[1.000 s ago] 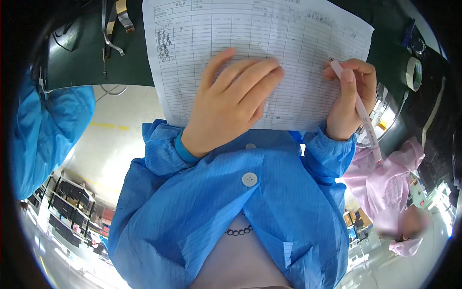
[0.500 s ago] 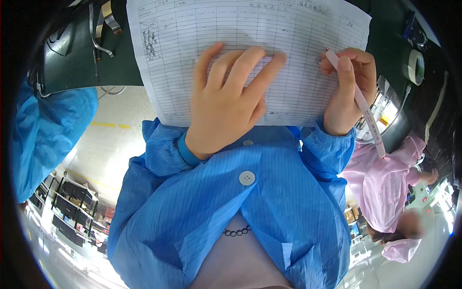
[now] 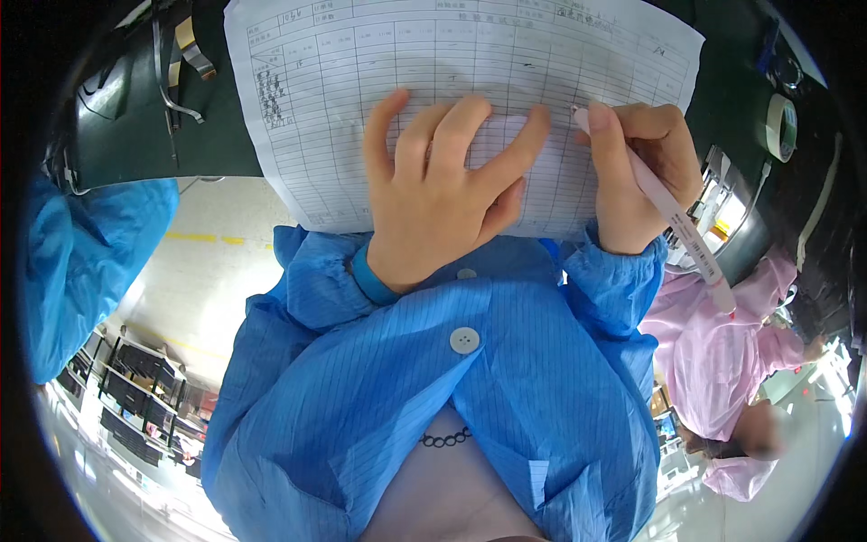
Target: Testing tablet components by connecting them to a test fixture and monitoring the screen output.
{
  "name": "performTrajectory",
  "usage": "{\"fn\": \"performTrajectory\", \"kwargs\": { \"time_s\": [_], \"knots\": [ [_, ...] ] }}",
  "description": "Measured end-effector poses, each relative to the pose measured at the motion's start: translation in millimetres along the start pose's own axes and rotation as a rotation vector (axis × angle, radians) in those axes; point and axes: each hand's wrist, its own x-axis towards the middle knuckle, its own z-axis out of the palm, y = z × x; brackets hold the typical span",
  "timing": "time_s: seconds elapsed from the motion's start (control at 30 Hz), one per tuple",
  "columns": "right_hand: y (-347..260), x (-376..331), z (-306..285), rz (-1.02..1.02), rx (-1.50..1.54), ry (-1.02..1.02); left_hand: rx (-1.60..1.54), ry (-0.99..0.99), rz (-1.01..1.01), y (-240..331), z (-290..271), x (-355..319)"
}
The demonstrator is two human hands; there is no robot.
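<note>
A large white form (image 3: 316, 154) with a printed grid and some handwriting lies on the dark green table, its near edge against my blue smock. My left hand (image 3: 442, 185) rests spread on the middle of the sheet, fingers apart and slightly bent, holding nothing. At the sheet's right side my right hand (image 3: 646, 176) grips a pale pink pen (image 3: 682, 226) between thumb and fingers. The pen's tip is at the grid, right of my left forefinger; its rear end slants down past my wrist, toward the lower right.
Flat ribbon cables (image 3: 191, 50) lie on the table (image 3: 212, 135) at the far left. A roll of tape (image 3: 781, 126) stands at the right. A person in blue (image 3: 95, 262) is at the left, another in pink (image 3: 709, 348) at the lower right. Shelves (image 3: 140, 388) stand behind.
My right hand has moved left with the pen, bringing the tip closer to my left forefinger. The sheet and my left hand have shifted slightly; the left fingers bend a little more.
</note>
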Motion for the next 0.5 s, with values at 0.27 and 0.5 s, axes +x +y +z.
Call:
{"fn": "performTrajectory", "kwargs": {
  "time_s": [0.27,0.5],
  "knots": [
    [-2.8,3.9,2.7,0.094,0.042,-0.061,0.035,0.044,0.004,2.4,9.3,-2.0],
    [-4.7,3.7,3.9,0.103,0.013,-0.078,0.039,0.043,-0.005,0.9,6.7,-3.5]
  ]
}}
